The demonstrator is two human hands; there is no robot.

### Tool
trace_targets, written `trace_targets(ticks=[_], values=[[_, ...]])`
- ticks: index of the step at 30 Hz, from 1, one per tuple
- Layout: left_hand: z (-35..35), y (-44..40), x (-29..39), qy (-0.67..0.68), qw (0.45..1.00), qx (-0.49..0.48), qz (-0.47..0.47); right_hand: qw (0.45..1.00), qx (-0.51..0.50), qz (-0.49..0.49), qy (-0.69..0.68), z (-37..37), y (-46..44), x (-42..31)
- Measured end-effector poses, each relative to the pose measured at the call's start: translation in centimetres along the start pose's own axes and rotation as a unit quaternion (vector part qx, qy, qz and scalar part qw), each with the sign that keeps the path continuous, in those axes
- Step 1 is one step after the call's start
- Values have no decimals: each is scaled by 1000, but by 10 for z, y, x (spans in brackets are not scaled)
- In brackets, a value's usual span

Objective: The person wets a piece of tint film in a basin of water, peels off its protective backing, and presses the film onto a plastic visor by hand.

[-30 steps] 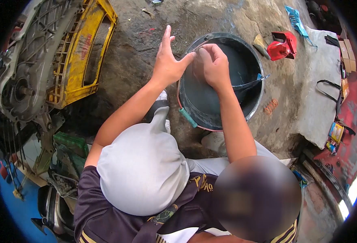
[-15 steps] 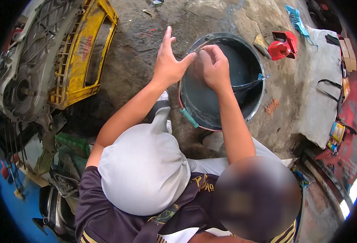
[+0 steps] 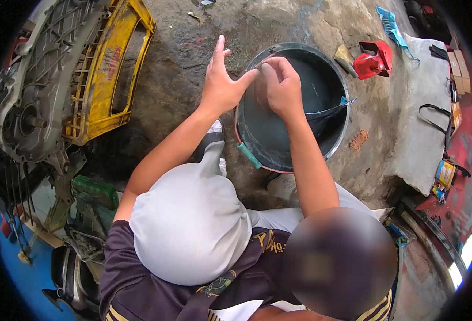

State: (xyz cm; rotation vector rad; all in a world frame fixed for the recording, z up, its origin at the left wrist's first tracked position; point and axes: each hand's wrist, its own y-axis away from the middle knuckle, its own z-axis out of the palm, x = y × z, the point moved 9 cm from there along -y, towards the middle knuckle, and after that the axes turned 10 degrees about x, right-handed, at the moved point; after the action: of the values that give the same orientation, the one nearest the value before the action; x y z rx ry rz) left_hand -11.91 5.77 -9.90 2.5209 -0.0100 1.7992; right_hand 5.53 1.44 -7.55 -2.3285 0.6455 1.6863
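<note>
My left hand [image 3: 222,88] is above the left rim of a round black bucket [image 3: 344,125], fingers stretched upward and thumb reaching toward my right hand. Over the bucket, my right hand [image 3: 284,88] has its thumb and fingers pinched together close to my left thumb tip. Something thin may be between these fingertips, but it is too small and blurred to name. Greyish liquid [image 3: 271,128] lies in the bucket. A dark strip [image 3: 329,112] with a bluish end rests across the bucket's right rim. A green grip [image 3: 249,155] on the bucket's handle hangs at the front left.
On the left stand a yellow plastic crate [image 3: 102,80] and a large metal engine casing [image 3: 30,120]. To the right lie a red plastic part [image 3: 374,60], a coil spring [image 3: 359,140] and a blue wrapper [image 3: 390,27]. A grey slab [image 3: 420,123] borders the floor there.
My right hand has shifted very slightly up and left, its fingers still pinched. My left hand keeps nearly the same pose. The bucket has stayed in place.
</note>
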Motion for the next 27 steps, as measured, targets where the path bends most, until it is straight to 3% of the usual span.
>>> trace_targets(ticks=[27], values=[[2,0,-3,7,1000,1,-5,1000,7,-5,11,0,-1,-8]])
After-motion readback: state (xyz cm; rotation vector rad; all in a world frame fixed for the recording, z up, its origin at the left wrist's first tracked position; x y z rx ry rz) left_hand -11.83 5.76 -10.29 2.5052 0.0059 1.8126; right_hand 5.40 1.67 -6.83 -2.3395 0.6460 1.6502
